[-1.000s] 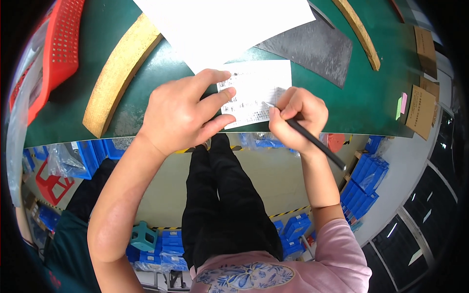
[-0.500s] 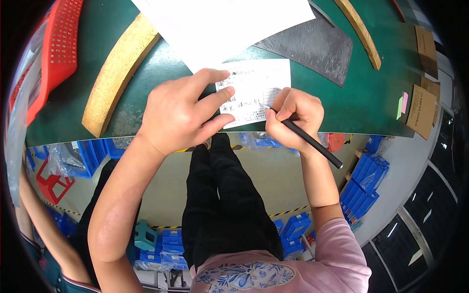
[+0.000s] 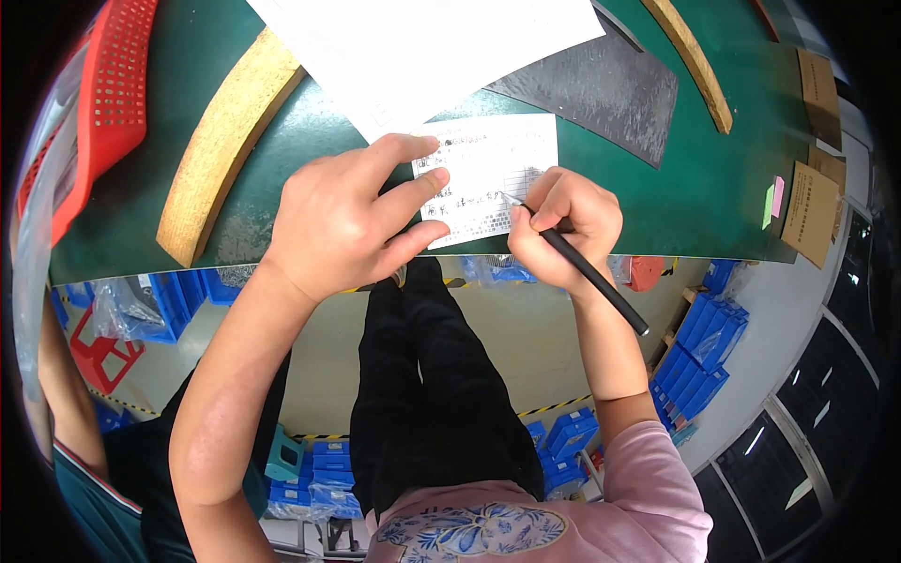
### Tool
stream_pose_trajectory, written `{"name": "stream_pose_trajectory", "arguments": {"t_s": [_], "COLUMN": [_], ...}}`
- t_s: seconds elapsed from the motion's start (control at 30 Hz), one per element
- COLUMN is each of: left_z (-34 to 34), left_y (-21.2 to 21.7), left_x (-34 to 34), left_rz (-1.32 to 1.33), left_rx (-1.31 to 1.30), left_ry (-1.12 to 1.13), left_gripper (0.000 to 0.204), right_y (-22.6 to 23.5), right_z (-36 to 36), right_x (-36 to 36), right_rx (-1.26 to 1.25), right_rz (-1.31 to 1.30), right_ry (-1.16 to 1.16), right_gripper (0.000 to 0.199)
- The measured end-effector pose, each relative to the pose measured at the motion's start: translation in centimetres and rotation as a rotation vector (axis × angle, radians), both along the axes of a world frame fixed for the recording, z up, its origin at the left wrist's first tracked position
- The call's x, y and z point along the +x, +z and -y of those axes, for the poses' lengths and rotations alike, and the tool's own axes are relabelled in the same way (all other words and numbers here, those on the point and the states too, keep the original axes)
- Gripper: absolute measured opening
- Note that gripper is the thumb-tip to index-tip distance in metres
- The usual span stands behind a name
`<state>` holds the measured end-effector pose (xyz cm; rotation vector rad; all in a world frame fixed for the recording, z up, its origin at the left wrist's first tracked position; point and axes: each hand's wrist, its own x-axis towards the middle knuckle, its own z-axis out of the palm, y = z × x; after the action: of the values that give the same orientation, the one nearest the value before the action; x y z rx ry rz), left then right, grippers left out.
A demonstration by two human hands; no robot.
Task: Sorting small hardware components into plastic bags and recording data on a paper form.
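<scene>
At the near edge of the green tabletop (image 3: pixel 713 197) a small white paper slip (image 3: pixel 493 174) with printed lines is lying flat, partly under the left hand; it is pressed down by the left hand (image 3: pixel 343 220), whose fingers (image 3: pixel 418 183) are spread narrowly and lie flat on the slip's left part, gripping nothing; the right hand (image 3: pixel 563 230) is closed around a black pen (image 3: pixel 587 272), and the pen tip is touching the slip near its lower right part; the step in hand is judged to be the writing on the slip, somewhere in the middle of a line; for the next move a steady hold of the paper is called for, and small strokes of the pen along the row; beyond the slip a large white sheet (image 3: pixel 422 52) is overlapped by it at the far corner; a dark grey mat (image 3: pixel 601 89) lies to the right, a curved tan strip (image 3: pixel 221 141) to the left, and a red perforated basket (image 3: pixel 99 103) at the far left edge.
</scene>
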<state>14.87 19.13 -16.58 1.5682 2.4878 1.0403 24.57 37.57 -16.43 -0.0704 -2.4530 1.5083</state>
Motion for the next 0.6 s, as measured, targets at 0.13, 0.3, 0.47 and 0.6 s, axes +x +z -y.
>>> {"name": "stream_pose_trajectory", "arguments": {"t_s": [0.13, 0.3, 0.47, 0.6], "left_z": [0.12, 0.24, 0.18, 0.20], "left_y": [-0.10, -0.10, 0.02, -0.04], "left_x": [-0.06, -0.01, -0.05, -0.08], "left_rz": [-0.001, 0.002, 0.001, 0.005], "left_rx": [0.004, -0.003, 0.006, 0.007], "left_ry": [-0.002, -0.003, -0.003, -0.008], "left_gripper": [0.032, 0.032, 0.033, 0.032], "right_y": [-0.12, -0.09, -0.32, -0.15], "right_z": [0.01, -0.06, 0.20, 0.07], "right_x": [-0.07, 0.10, 0.00, 0.09], "right_rx": [-0.007, -0.013, -0.016, -0.026], "right_rz": [-0.022, -0.008, -0.041, -0.035], "right_ry": [0.013, 0.050, -0.036, -0.047], "right_gripper": [0.027, 0.026, 0.027, 0.028]}}
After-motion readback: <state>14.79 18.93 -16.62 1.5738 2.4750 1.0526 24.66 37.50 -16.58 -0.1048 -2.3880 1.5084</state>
